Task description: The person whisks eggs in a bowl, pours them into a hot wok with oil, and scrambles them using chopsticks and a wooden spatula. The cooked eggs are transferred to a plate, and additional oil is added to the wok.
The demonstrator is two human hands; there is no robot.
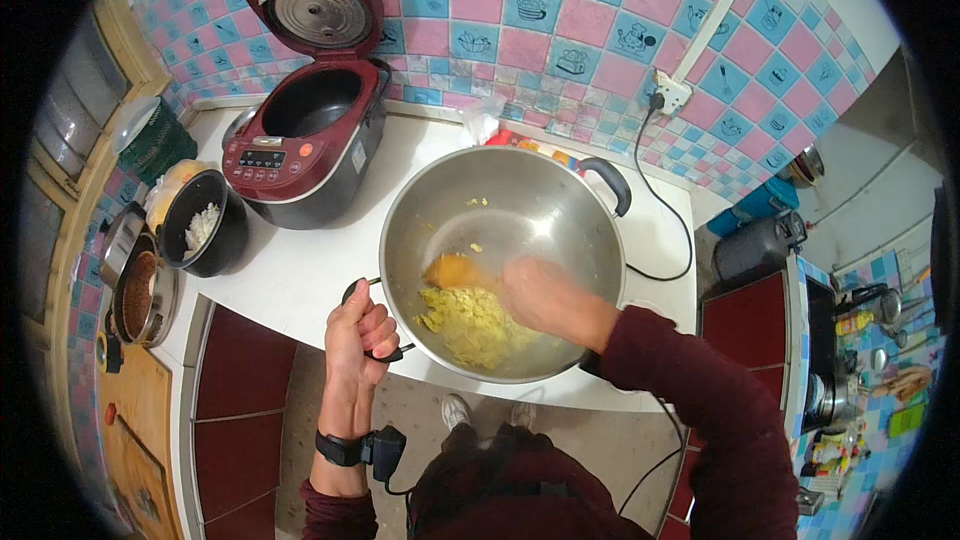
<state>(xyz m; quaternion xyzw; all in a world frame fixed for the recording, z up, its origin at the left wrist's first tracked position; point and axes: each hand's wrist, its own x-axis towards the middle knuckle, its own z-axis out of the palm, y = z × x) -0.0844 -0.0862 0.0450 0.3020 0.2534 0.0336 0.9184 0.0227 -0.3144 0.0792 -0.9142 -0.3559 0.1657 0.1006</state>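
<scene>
A deep stainless-steel wok (540, 172) stands on the white counter in front of me. My left hand (358, 330) is closed around its black side handle (390, 355). Inside, my right hand (544, 296) is blurred by motion and holds a wooden spatula (448, 271); its handle is mostly hidden by the hand. The blade is at the edge of a heap of yellow scrambled egg (476, 326), which lies in the near part of the wok. A few small bits of egg stick to the far wall.
A dark red rice cooker (349, 157) stands lid-up at the back left. Beside it is a black pot (225, 240) holding white rice (202, 231). A black cord (667, 202) runs from the wall socket (673, 92) past the wok's right side. A knife lies on a wooden board (139, 397) at left.
</scene>
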